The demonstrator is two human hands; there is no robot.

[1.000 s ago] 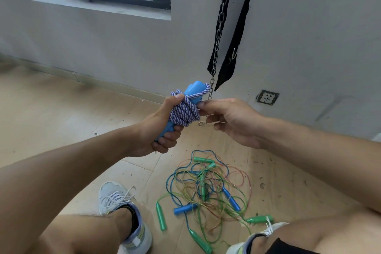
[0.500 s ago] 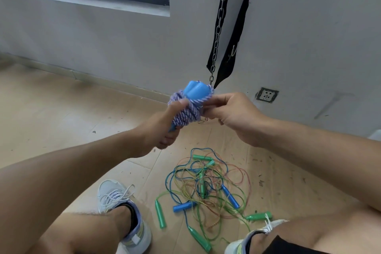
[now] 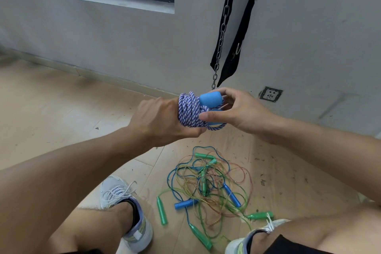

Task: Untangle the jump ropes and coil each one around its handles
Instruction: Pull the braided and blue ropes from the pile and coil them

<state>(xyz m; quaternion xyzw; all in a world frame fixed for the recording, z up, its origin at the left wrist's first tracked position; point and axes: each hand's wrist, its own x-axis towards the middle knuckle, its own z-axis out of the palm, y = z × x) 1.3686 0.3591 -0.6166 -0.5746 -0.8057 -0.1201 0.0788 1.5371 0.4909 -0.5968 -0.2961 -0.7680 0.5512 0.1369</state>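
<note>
Rope [image 3: 188, 112] nearly wrapped on blue handles [image 3: 210, 100]: left hand [image 3: 162, 119] clenches it, right hand [image 3: 233, 109] pinches the end; floor tangle [image 3: 208, 185] untouched.

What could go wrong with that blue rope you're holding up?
The last loop of the purple-white rope hangs loose under the blue handles, so it might slip off if the right hand lets go before tucking it in. Also, the tangled pile lies between the shoes, so a foot could catch it and tighten the knots.
</note>
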